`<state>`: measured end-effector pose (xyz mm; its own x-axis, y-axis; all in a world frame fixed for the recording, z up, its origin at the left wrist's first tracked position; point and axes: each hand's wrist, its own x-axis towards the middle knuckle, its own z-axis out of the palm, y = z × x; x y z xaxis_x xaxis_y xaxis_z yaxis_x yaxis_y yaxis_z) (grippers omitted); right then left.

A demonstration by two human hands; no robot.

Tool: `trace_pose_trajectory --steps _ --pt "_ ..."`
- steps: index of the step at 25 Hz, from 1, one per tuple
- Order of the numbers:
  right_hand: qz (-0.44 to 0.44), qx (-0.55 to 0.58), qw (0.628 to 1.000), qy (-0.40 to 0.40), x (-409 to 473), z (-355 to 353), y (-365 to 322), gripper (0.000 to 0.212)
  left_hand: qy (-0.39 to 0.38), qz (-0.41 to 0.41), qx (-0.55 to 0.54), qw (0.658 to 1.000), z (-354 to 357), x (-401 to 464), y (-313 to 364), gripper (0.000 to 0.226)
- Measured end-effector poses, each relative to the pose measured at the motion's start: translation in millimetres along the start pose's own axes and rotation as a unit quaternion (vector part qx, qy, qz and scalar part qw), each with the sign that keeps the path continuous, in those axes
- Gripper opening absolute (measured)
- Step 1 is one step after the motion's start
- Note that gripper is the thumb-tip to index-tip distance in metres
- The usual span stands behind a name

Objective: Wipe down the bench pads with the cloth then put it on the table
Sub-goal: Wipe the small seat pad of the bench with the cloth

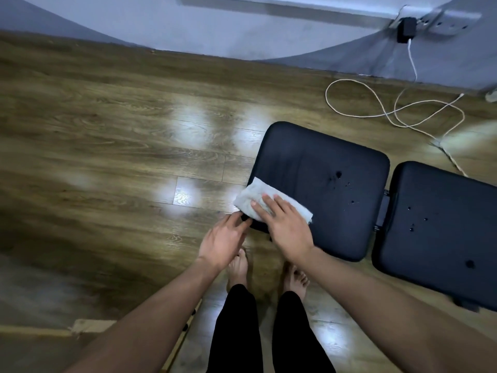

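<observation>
Two dark padded bench pads lie side by side over a wooden floor: the seat pad [322, 168] in the middle and the back pad [441, 232] at the right. Both carry dark droplets. A white cloth [258, 196] lies flat on the seat pad's near left corner. My right hand [282, 224] presses on the cloth with straight fingers. My left hand [223, 240] touches the pad's left edge just below the cloth, fingers extended.
A white cable [390, 109] loops over the floor behind the pads, running up to a black charger [406, 29] in a wall socket. My bare feet [239, 265] stand just in front of the seat pad. A light wooden edge [88, 325] shows at the lower left.
</observation>
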<state>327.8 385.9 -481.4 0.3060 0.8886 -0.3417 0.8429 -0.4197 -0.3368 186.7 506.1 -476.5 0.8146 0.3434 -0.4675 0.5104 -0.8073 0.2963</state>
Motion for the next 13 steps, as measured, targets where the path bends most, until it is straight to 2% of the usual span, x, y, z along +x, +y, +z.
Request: trace_pose_trajectory --steps 2,5,7,10,13 --pt "0.001 -0.027 1.0 0.007 33.8 -15.5 26.8 0.063 0.0 -0.004 -0.001 1.0 3.7 2.0 -0.1 0.044" --pt "0.088 -0.015 0.994 0.057 90.7 -55.0 77.2 0.057 0.021 -0.008 -0.023 0.999 5.3 11.0 3.3 0.047" --pt "0.111 -0.004 0.991 0.078 105.7 -69.7 92.6 0.054 0.034 0.001 -0.02 0.999 5.1 16.8 7.1 0.053" --pt "0.108 0.02 0.991 0.079 87.5 -56.8 76.6 0.05 0.031 0.002 -0.005 1.0 7.6 23.1 9.4 0.057" --pt "0.05 0.04 0.997 0.048 16.2 -21.7 33.5 0.051 0.029 -0.004 0.013 0.999 7.7 23.8 14.0 0.056"
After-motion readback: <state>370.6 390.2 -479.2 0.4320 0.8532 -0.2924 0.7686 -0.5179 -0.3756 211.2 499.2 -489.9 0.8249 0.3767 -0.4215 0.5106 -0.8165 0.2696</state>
